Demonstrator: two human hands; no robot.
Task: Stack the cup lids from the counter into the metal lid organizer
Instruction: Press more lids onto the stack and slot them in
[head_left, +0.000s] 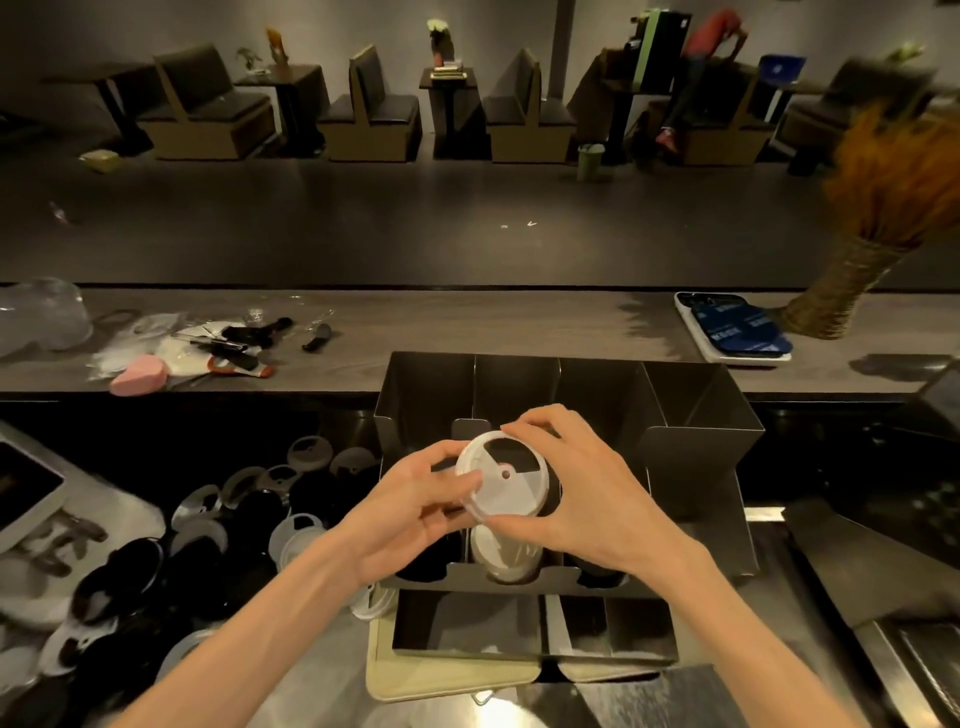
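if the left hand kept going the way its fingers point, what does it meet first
The left hand points up and right at the white lid it already pinches; beyond that, probably the right hand on the lid's far edge, though depth is unclear.

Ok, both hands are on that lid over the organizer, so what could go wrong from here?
The white lid is tilted, pinched at its rim by the left hand and right hand; it may catch on the metal organizer divider instead of seating on the stack in the middle slot. The loose lids lie close by the left forearm and could get swept off.
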